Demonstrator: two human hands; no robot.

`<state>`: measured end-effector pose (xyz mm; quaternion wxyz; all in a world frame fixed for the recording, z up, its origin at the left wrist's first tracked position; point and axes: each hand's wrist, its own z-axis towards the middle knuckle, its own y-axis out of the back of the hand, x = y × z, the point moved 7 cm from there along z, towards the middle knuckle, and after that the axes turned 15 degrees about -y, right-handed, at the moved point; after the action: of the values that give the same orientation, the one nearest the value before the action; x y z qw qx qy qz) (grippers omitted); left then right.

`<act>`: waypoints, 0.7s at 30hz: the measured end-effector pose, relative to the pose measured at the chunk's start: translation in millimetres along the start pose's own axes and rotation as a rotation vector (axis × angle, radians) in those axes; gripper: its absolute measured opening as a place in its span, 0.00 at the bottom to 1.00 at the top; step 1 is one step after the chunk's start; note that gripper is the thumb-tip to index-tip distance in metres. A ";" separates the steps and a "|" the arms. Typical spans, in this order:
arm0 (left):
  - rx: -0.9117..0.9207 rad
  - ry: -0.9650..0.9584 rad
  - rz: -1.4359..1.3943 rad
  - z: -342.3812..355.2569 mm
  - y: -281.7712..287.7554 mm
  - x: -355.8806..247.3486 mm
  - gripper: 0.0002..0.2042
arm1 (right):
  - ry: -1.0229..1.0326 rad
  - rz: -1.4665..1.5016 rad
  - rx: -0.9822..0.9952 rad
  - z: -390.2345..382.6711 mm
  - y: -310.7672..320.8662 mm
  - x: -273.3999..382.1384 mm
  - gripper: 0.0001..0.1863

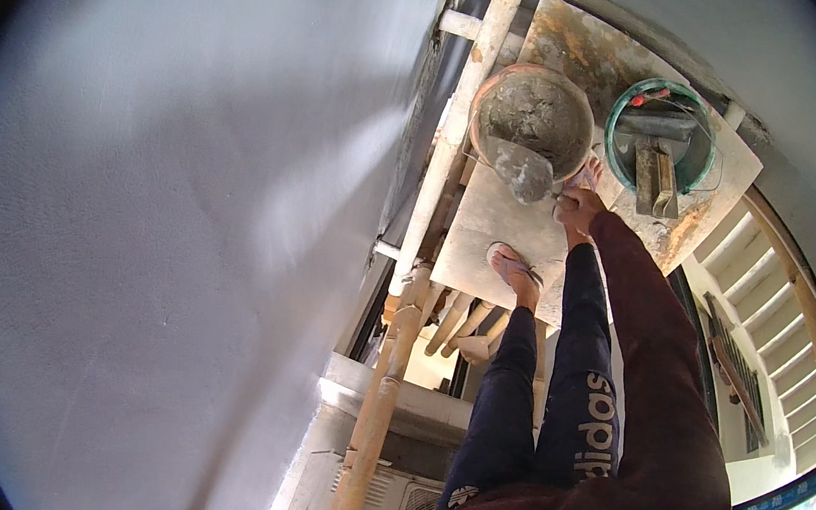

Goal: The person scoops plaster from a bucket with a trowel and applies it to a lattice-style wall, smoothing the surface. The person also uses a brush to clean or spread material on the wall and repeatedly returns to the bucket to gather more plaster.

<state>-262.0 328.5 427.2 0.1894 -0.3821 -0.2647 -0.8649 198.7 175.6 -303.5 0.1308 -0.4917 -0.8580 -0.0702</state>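
My right hand (pixel 579 210) is closed around the handle of a trowel (pixel 518 170), its broad grey blade smeared with wet mortar. The blade lies over the near rim of an orange-rimmed bucket (pixel 488 93) full of grey mortar (pixel 543 109). To the right stands a green bucket (pixel 612 162), with a flat finishing trowel (pixel 656 126) and other metal tools (pixel 656 181) laid across it. Something small and red (pixel 638 100) shows near its rim. My left hand is out of the picture.
I stand in flip-flops on a stained board (pixel 475 238) set on a scaffold. Bamboo poles (pixel 371 417) run along its left side, beside a smooth grey wall (pixel 160 227). At the right are a white-slatted railing (pixel 787 329) and a drop. An outdoor fan unit (pixel 414 508) sits below.
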 end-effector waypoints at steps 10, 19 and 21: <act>-0.085 0.320 0.189 1.1 98.2 66.4 0.37 | 0.466 0.076 -0.014 -292.0 80.3 178.4 0.06; 0.013 0.422 0.279 -36.0 150.9 115.3 0.35 | 1.142 0.103 -0.145 -657.6 104.6 459.3 0.21; 0.012 0.464 0.257 -39.6 144.6 115.2 0.35 | 1.326 0.172 -0.342 -698.5 105.8 498.4 0.20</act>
<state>-280.9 176.3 537.7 0.3558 -0.2028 -0.1687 -0.8965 158.0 466.6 509.6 0.5535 -0.4249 -0.5319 -0.4798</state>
